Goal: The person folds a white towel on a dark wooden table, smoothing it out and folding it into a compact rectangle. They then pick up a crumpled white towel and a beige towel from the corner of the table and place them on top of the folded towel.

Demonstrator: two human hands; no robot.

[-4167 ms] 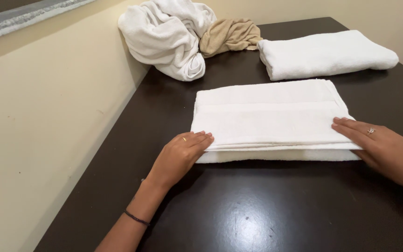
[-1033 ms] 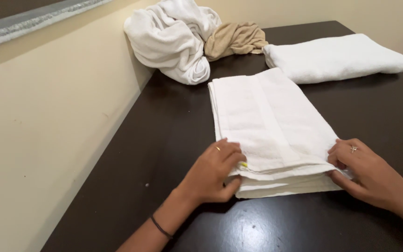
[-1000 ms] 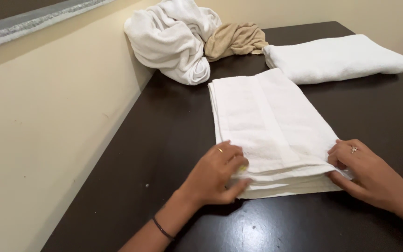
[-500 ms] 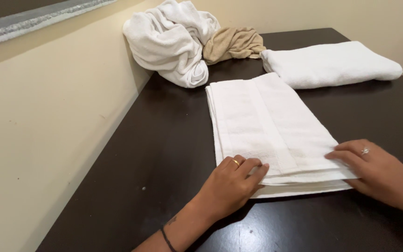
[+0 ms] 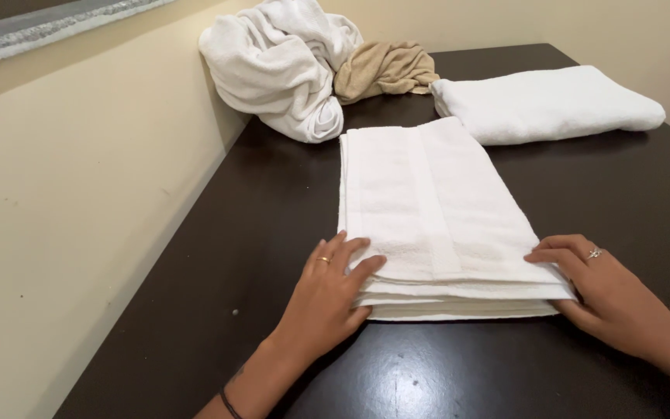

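A white folded towel [image 5: 436,209] lies lengthwise on the dark table [image 5: 219,295], its layered near end facing me. My left hand [image 5: 327,299] rests flat with its fingers on the towel's near left corner. At the near right corner, my right hand [image 5: 606,291] touches the towel's edge, fingers spread over the layers. Neither hand grips anything.
A crumpled white towel [image 5: 281,62] and a tan cloth [image 5: 385,70] are heaped at the far left against the cream wall [image 5: 79,194]. Another folded white towel [image 5: 544,101] lies at the far right. The table's left edge runs along the wall.
The towel lay crosswise four seconds ago and now lies lengthwise. In the last second my left hand slid from on top of the corner down to its near edge.
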